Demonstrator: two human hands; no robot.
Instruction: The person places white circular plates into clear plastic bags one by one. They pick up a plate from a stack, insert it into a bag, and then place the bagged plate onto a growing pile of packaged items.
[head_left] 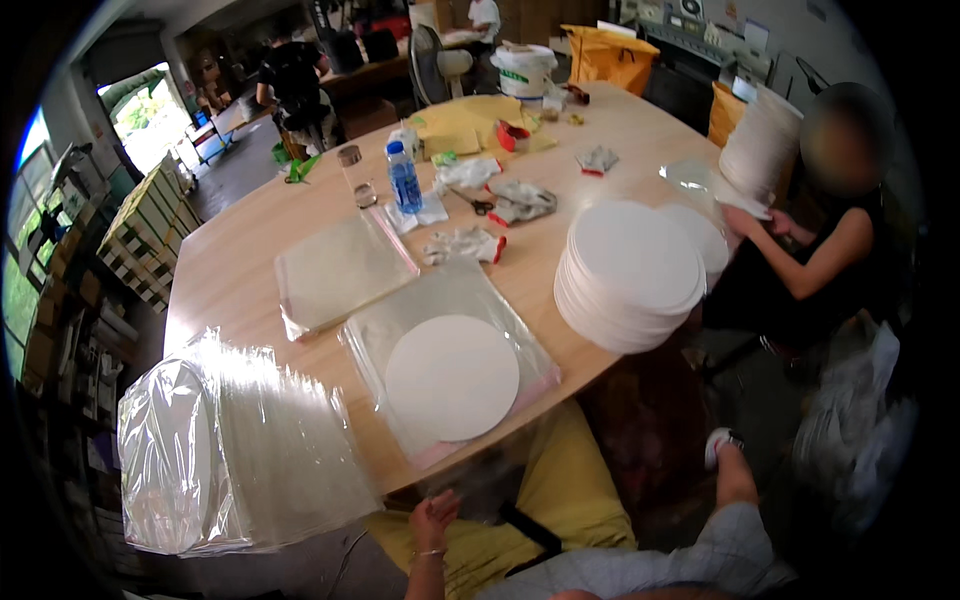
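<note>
One white disc (452, 376) lies on a clear bag (450, 355) at the table's (240, 270) near edge, not yet bagged; your left hand (433, 520) hangs open below. Right hand (722, 445): state unclear. Disc stack (628, 275) remains at the table's right edge.

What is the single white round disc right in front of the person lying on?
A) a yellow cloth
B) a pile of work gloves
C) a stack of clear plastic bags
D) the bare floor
C. The single white disc lies flat on a stack of clear plastic bags at the near edge of the wooden table; the gloves and the yellow cloth lie farther back.
</note>
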